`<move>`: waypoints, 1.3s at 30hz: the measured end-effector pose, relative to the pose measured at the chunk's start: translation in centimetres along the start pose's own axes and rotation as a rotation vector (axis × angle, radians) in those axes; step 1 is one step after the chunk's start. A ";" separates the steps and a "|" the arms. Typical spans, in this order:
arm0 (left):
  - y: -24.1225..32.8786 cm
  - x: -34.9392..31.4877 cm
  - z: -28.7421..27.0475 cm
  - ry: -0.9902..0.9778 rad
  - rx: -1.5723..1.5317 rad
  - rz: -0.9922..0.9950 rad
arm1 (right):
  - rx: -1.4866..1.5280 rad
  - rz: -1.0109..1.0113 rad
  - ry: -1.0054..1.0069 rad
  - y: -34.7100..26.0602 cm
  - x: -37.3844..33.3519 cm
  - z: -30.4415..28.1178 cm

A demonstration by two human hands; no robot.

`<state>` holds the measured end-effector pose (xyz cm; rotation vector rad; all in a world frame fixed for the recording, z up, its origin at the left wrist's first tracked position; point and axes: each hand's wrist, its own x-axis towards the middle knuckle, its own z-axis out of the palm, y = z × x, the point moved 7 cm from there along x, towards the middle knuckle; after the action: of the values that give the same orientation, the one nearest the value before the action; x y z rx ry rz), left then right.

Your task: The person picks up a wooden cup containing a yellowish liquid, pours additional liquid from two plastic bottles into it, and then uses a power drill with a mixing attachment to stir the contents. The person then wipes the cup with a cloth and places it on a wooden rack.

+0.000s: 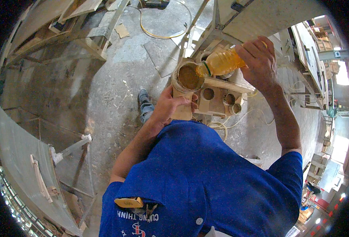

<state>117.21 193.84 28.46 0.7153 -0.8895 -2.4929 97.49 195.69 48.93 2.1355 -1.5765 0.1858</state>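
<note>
I see my left hand (167, 107) wrapped firmly around the flat handle of a wooden cup (187, 79) holding brownish stuff. My right hand (259, 59) is closed around a plastic bottle (222, 62) of yellow liquid, tipped so its mouth sits at the cup's rim. Just beyond lies a wooden block (218, 96) with round holes. Below is a dusty grey concrete floor (111, 87), a yellow hose (158, 35) looping across it, timber frames (83, 35) around.

The scene is lit brightly by daylight from the right, where highlights are blown out. Straight edges are bent by fisheye distortion; corners are blacked out.
</note>
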 end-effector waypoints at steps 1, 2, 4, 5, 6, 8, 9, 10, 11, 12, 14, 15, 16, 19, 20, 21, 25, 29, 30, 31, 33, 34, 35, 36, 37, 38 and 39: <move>0.0 0.1 0.0 -0.006 -0.003 0.002 | -0.001 -0.001 0.002 0.0 0.0 -0.2; 0.0 0.1 0.0 -0.011 -0.004 0.004 | -0.002 -0.001 0.005 0.0 0.0 -0.3; 0.0 0.1 0.1 -0.009 -0.010 -0.008 | -0.005 -0.003 0.025 0.1 0.0 -0.4; 0.0 0.1 0.1 -0.007 -0.012 -0.014 | -0.007 -0.003 0.034 0.1 -0.1 -0.4; -0.1 0.1 0.1 -0.004 -0.011 -0.023 | -0.013 0.003 0.032 0.2 -0.1 -0.3; -0.2 0.1 0.1 0.002 -0.010 -0.041 | -0.024 0.014 0.025 0.4 -0.2 -0.3; -0.1 0.2 0.1 -0.005 -0.004 -0.034 | -0.021 0.017 0.031 0.5 -0.3 -0.4; -0.1 0.2 0.0 -0.012 0.001 -0.028 | -0.018 0.019 0.036 0.5 -0.2 -0.5; -0.2 0.2 0.1 -0.020 0.006 -0.022 | -0.016 0.022 0.040 0.6 -0.3 -0.7; -0.1 0.2 0.1 -0.020 0.003 -0.019 | -0.014 0.020 0.049 0.6 -0.3 -0.8; 0.0 0.1 0.3 -0.018 -0.001 -0.011 | -0.010 0.015 0.068 0.8 -0.4 -0.8; 0.0 0.1 0.3 -0.015 -0.009 -0.007 | -0.014 0.021 0.067 0.8 -0.4 -0.8; 0.0 0.1 0.2 -0.012 -0.017 -0.003 | -0.018 0.027 0.067 0.8 -0.4 -0.7; -0.1 0.2 0.1 -0.014 -0.017 -0.005 | -0.020 0.033 0.058 0.8 -0.5 -0.6; -0.2 0.2 0.0 -0.017 -0.013 -0.008 | -0.019 0.033 0.055 0.8 -0.5 -0.6; -0.2 0.2 -0.1 -0.012 -0.018 -0.007 | -0.015 0.030 0.055 0.8 -0.5 -0.6; -0.4 0.4 -0.2 -0.007 -0.015 0.004 | -0.008 0.023 0.058 0.8 -0.5 -0.6; -0.5 0.5 -0.2 -0.007 -0.012 -0.003 | -0.009 0.036 0.049 0.8 -0.4 -0.9; -0.5 0.5 -0.2 -0.009 -0.012 -0.003 | -0.013 0.035 0.050 0.8 -0.5 -0.9; -0.5 0.6 -0.2 -0.010 -0.013 -0.004 | -0.017 0.034 0.051 0.8 -0.5 -0.9; -0.5 0.5 -0.2 -0.007 -0.007 -0.002 | -0.013 0.030 0.064 0.8 -0.6 -0.8; -0.4 0.5 -0.2 -0.005 -0.002 -0.001 | -0.006 0.026 0.074 0.8 -0.6 -0.8; -0.3 0.5 -0.1 -0.005 0.002 0.000 | -0.002 0.022 0.083 0.8 -0.6 -0.9; -0.3 0.5 -0.1 -0.010 0.000 0.008 | -0.002 0.020 0.082 0.8 -0.6 -1.0; -0.5 0.6 -0.2 -0.014 -0.001 0.016 | -0.002 0.017 0.080 0.8 -0.6 -1.1; -0.5 0.7 -0.2 -0.017 -0.003 0.024 | -0.001 0.014 0.079 0.8 -0.7 -1.1; -0.5 0.7 -0.2 -0.018 -0.008 0.011 | 0.006 0.021 0.077 0.8 -0.7 -1.1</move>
<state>116.63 193.75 27.78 0.6849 -0.8869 -2.4958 96.71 196.60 49.86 2.0912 -1.5569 0.2760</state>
